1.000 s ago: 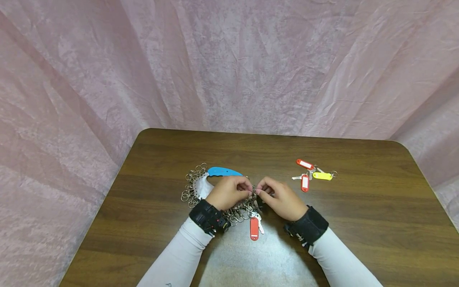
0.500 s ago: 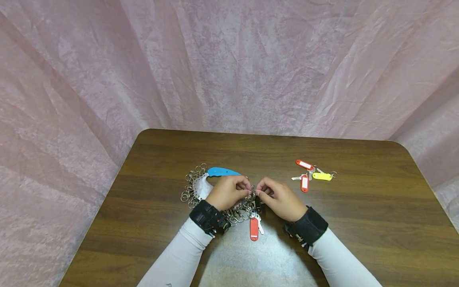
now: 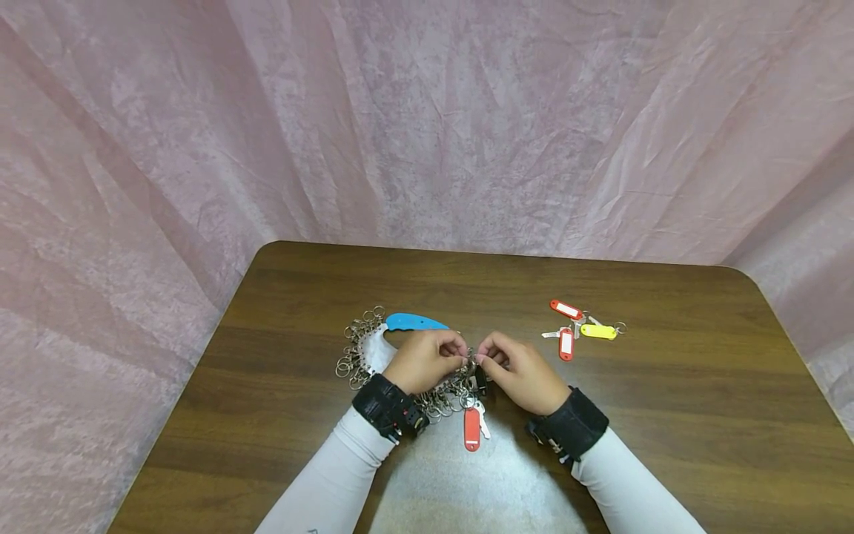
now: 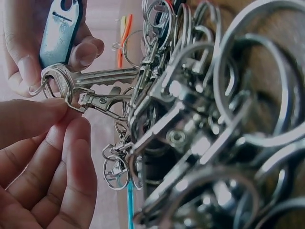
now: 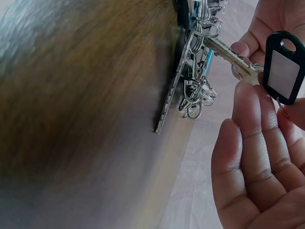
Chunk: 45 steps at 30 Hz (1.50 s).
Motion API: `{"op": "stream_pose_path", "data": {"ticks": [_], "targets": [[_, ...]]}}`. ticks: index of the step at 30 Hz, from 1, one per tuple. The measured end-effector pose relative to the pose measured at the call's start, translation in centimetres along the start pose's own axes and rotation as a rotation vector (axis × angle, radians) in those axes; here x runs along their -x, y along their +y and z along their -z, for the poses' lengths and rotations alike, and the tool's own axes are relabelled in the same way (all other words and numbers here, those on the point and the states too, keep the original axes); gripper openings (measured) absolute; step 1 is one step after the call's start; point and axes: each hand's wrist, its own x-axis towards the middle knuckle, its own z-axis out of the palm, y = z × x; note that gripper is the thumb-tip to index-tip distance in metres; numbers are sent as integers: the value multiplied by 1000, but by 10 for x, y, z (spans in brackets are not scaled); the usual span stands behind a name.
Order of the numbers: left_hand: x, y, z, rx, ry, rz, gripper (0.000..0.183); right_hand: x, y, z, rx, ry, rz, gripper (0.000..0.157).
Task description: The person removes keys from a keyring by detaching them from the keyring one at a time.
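**Creased pale-pink cloth drape [image 3: 427,126] behind a dark-brown wood-grain bench [image 3: 700,386]**

The drape fills the upper part of the head view and hangs past both sides of the bench, in long folds with a mottled, velvety sheen. Deeper shadow gathers in the folds at the right. The bench has rounded far corners, a nearly straight far edge and grain running side to side. A soft whitish patch of reflected light [image 3: 487,489] lies on its near middle. In both wrist views, the pink cloth appears paler.
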Motion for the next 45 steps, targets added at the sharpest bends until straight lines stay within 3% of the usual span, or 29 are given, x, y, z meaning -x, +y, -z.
{"op": "stream_pose_path", "data": {"ticks": [25, 31, 39, 45], "targets": [[-2, -3, -3, 111, -8, -57, 14, 0, 1, 0, 49, -19, -8, 8], [-3, -2, -3, 95, 11, -48, 13, 0, 0, 1, 32, -22, -11, 6], [-2, 0, -2, 112, -8, -19, 11, 0, 1, -1, -85, -43, 0, 5], [-1, -4, -4, 83, -17, 17, 6, 0, 0, -1, -66, -49, 23, 4]]}}
